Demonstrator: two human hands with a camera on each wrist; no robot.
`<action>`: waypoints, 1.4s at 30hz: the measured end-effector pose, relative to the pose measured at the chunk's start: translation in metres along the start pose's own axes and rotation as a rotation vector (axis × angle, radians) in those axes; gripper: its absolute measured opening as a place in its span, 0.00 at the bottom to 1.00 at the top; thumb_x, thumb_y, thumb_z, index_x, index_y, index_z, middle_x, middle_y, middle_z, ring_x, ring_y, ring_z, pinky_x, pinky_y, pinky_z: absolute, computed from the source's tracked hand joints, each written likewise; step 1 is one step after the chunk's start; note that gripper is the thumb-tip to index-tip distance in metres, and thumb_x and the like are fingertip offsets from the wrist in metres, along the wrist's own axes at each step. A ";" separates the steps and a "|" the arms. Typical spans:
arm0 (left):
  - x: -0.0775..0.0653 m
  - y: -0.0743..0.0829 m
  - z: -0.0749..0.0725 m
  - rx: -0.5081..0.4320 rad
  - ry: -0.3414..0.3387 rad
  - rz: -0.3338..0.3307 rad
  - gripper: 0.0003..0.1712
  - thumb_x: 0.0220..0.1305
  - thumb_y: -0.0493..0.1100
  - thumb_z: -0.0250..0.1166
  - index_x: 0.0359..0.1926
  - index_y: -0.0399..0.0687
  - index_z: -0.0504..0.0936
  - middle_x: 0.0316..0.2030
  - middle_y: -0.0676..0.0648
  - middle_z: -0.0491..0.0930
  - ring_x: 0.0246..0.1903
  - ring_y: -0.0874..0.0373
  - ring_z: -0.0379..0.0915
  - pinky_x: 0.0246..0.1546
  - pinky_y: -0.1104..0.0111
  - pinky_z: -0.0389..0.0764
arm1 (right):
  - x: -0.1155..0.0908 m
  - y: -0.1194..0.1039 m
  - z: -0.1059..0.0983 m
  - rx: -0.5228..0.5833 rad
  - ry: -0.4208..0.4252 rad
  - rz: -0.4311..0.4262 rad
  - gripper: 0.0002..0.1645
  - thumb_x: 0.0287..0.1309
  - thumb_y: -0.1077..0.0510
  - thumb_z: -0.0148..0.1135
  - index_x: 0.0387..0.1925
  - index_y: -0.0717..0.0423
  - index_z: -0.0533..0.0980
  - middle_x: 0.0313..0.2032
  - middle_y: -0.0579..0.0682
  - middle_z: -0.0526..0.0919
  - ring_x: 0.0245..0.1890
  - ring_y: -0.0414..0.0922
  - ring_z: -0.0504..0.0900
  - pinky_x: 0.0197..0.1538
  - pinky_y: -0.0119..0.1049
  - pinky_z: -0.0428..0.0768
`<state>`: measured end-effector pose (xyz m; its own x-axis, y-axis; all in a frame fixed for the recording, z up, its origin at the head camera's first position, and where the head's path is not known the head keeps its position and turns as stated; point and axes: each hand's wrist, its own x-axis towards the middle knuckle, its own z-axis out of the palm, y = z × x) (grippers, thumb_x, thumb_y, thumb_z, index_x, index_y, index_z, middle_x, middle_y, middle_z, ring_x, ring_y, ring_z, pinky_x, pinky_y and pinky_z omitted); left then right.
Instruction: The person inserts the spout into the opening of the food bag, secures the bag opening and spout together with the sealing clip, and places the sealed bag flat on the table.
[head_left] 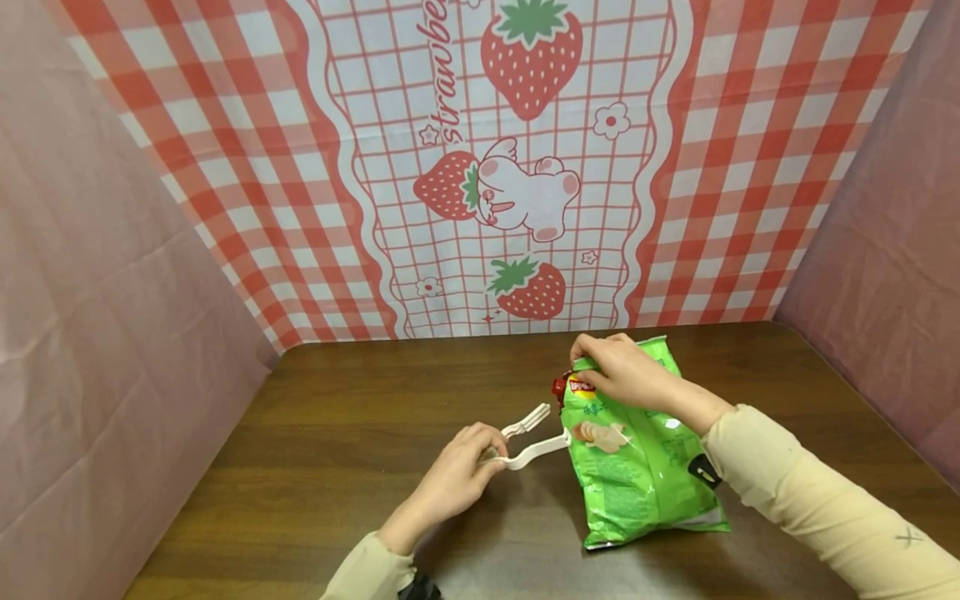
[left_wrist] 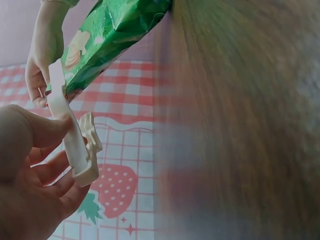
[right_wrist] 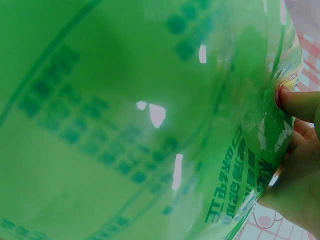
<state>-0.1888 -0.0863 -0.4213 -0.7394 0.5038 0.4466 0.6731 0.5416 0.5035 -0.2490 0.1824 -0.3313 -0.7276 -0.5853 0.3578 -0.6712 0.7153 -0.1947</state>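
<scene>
A green chip bag [head_left: 645, 475] stands tilted at the right of the table, with a picture of chips on its face. My right hand [head_left: 626, 371] grips its upper edge, the thumb pressing on the front in the right wrist view. My left hand [head_left: 463, 467] pinches a white bag clip [head_left: 536, 452] between thumb and fingers. The clip's two arms are spread apart, one tip right at the bag's left edge. In the left wrist view the clip [left_wrist: 75, 137] is seen from its hinge end, with the bag [left_wrist: 117, 32] beyond it.
A small red object [head_left: 558, 390] shows from behind the bag's upper left edge, mostly hidden. The brown wooden table [head_left: 337, 467] ends at a checked strawberry-print cloth [head_left: 517, 192] at the back. Pink cloth walls [head_left: 127, 292] close in both sides.
</scene>
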 end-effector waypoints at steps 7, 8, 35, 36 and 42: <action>0.005 0.005 0.003 -0.049 0.023 -0.019 0.07 0.54 0.38 0.64 0.31 0.51 0.74 0.39 0.50 0.77 0.42 0.62 0.69 0.42 0.70 0.70 | 0.000 0.001 0.000 -0.005 0.008 -0.002 0.10 0.53 0.61 0.62 0.34 0.51 0.69 0.24 0.39 0.75 0.32 0.43 0.77 0.47 0.48 0.68; 0.006 0.006 0.003 -0.058 0.022 -0.022 0.06 0.54 0.38 0.64 0.31 0.51 0.74 0.39 0.51 0.77 0.42 0.62 0.69 0.41 0.70 0.70 | 0.000 0.001 0.000 -0.006 0.008 -0.002 0.10 0.53 0.61 0.62 0.34 0.51 0.69 0.24 0.39 0.75 0.32 0.43 0.77 0.47 0.48 0.68; 0.025 0.027 0.024 -0.258 0.105 -0.129 0.04 0.55 0.34 0.63 0.32 0.44 0.76 0.40 0.48 0.78 0.37 0.58 0.74 0.40 0.69 0.76 | 0.001 -0.001 0.002 0.004 0.010 -0.013 0.11 0.52 0.61 0.63 0.34 0.51 0.69 0.24 0.38 0.75 0.30 0.41 0.77 0.47 0.49 0.68; 0.025 0.027 0.025 -0.268 0.115 -0.133 0.04 0.55 0.34 0.63 0.32 0.44 0.76 0.40 0.48 0.78 0.36 0.58 0.74 0.40 0.69 0.76 | 0.001 -0.001 0.002 0.003 0.013 -0.013 0.11 0.51 0.61 0.64 0.34 0.50 0.69 0.24 0.38 0.75 0.30 0.41 0.77 0.47 0.49 0.68; 0.029 0.031 0.031 -0.309 0.162 -0.143 0.04 0.54 0.33 0.63 0.32 0.42 0.76 0.39 0.47 0.78 0.35 0.58 0.74 0.39 0.68 0.77 | 0.000 -0.002 0.002 0.002 0.019 -0.014 0.12 0.51 0.61 0.64 0.33 0.50 0.69 0.24 0.38 0.75 0.29 0.40 0.77 0.47 0.49 0.68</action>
<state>-0.1888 -0.0344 -0.4152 -0.8348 0.3110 0.4542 0.5456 0.3582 0.7576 -0.2480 0.1804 -0.3332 -0.7152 -0.5882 0.3775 -0.6817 0.7062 -0.1913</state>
